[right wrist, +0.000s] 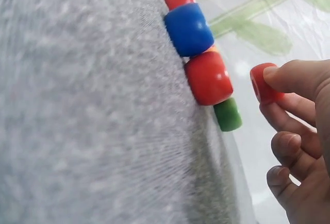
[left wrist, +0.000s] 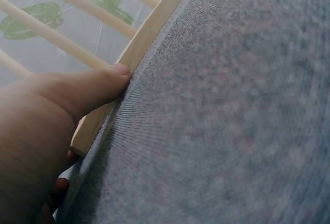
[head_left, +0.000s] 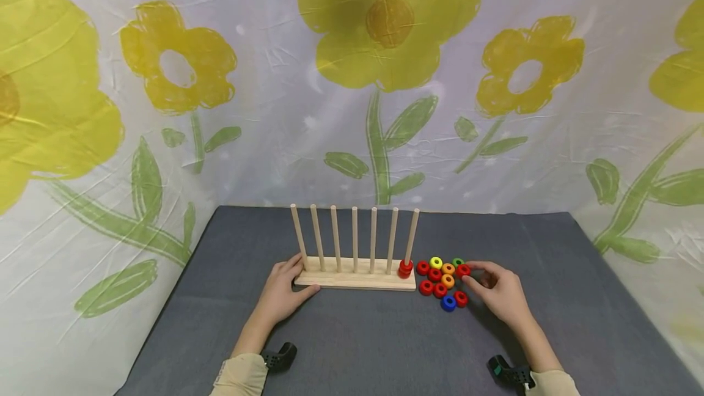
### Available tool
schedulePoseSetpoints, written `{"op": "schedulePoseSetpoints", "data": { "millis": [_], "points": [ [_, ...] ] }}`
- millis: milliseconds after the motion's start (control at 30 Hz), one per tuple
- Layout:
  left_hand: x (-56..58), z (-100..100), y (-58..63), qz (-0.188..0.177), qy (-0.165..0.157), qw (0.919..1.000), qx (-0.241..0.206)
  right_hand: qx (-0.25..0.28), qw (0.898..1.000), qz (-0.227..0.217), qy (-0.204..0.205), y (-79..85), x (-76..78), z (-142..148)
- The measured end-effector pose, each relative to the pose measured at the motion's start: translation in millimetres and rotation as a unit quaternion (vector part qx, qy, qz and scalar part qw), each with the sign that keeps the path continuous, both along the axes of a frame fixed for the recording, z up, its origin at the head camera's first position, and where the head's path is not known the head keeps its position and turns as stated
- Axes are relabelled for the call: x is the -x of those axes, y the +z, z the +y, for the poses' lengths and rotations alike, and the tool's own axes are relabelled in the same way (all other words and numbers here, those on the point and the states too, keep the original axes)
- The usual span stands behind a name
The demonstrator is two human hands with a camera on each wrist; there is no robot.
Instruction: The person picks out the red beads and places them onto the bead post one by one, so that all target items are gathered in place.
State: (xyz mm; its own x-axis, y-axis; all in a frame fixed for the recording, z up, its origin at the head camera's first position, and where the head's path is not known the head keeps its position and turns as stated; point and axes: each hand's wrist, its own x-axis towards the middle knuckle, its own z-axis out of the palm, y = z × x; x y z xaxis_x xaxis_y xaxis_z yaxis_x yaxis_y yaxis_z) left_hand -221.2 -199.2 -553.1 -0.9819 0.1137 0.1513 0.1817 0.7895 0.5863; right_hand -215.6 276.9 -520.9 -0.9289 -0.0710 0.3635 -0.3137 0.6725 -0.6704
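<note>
Beige sleeves (head_left: 242,374), two: black wrist cameras (head_left: 282,357) are worn beside the cuffs. Wooden rack (head_left: 357,282), with seven pegs (head_left: 354,231): is set on grey cloth (head_left: 379,341); its left end is gripped by the left hand (head_left: 282,292), thumb against the front edge. Red stack (head_left: 405,270): is threaded low on the rightmost peg. Single red ring (head_left: 462,272): is pinched between thumb and forefinger of the right hand (head_left: 499,295), raised off the cloth. Loose rings (head_left: 451,285), red, orange, yellow, green and blue: are gathered just right of the rack. Flowered backdrop (head_left: 264,139): is hung behind.
</note>
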Motion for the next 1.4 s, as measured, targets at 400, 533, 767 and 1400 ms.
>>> {"op": "schedulePoseSetpoints", "data": {
  "millis": [400, 533, 767, 1400],
  "points": [
    [-1.0, 0, 2.0, 0.000, 0.000, 1.0000, -0.001, 0.000, 1.000, 0.023, -0.004, 16.1, -2.9, -4],
    [-1.1, 1, 2.1, -0.002, 0.000, 1.0000, -0.002, -0.003, 0.999, 0.033, -0.004, 20.4, -3.5, -5],
    [-1.1, 0, 1.5, 0.002, -0.002, 1.0000, 0.001, 0.002, 0.999, 0.046, 0.000, 29.8, -6.1, -8],
    [-1.0, 1, 1.2, 0.005, -0.001, 1.0000, 0.002, 0.004, 0.999, 0.050, 0.008, 38.6, -3.1, -18]
  ]
}}
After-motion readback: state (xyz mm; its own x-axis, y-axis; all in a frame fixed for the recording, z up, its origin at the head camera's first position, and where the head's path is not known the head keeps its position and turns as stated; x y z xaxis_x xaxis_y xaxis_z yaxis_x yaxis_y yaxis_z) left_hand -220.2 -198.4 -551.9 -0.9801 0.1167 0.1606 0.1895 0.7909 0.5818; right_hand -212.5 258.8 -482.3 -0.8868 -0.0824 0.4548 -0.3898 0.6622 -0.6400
